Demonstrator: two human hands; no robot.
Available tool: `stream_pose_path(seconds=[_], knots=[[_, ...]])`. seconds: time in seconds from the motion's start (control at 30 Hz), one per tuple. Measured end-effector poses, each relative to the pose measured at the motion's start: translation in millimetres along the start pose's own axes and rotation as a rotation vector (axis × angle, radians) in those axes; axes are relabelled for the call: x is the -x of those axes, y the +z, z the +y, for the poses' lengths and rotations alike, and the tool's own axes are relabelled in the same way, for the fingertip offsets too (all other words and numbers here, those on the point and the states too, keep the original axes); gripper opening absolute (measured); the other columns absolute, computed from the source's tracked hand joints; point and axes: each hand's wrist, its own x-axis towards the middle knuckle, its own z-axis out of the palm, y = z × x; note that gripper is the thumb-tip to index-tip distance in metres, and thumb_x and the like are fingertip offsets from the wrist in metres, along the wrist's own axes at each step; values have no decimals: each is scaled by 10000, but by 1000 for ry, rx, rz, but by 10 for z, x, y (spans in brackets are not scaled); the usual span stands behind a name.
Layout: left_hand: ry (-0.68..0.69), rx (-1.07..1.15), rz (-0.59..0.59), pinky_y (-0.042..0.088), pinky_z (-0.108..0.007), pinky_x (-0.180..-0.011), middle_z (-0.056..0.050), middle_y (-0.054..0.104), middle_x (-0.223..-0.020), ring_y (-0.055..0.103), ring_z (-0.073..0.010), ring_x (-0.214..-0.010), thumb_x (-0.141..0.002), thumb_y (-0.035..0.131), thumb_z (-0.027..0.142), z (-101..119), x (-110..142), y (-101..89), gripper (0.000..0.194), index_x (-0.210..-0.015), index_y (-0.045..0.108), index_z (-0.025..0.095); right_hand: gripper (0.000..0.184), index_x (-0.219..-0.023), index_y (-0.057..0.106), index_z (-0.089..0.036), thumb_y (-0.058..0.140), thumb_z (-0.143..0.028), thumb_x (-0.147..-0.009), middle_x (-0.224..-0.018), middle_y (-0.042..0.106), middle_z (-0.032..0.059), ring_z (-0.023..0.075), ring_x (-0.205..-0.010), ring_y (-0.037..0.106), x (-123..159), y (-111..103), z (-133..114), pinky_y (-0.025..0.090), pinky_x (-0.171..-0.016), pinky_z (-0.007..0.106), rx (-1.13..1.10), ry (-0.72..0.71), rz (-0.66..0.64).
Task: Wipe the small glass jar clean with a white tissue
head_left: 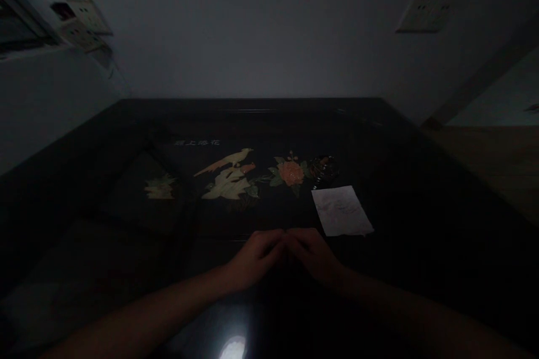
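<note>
My left hand and my right hand meet at the fingertips above the dark tabletop, near its front edge. A dark gap shows between thumb and fingers on each, so both look open and nothing can be seen in them. Just beyond my right hand lies a white sheet of paper with faint marks on it. Behind the paper sits a dark, shiny, coiled-looking thing, too dim to name. The undersides of both hands are hidden.
The dark table bears a picture of a bird, a pink flower and some written characters. It stands against a wall with sockets at left and right. A bright light reflection shows at the bottom. The room is very dim.
</note>
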Motion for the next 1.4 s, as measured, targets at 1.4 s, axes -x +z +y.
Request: stream_pose_path(seconds=[1.4], knots=[[31, -109, 49, 423, -225, -645, -19, 592, -705, 552, -119, -661, -933, 367, 280, 57, 53, 44, 284, -767, 557, 148, 578, -570, 543, -174, 356, -610, -901, -538, 541, -6, 114, -516, 500, 13, 16, -14, 380, -524, 239, 8, -19, 12]])
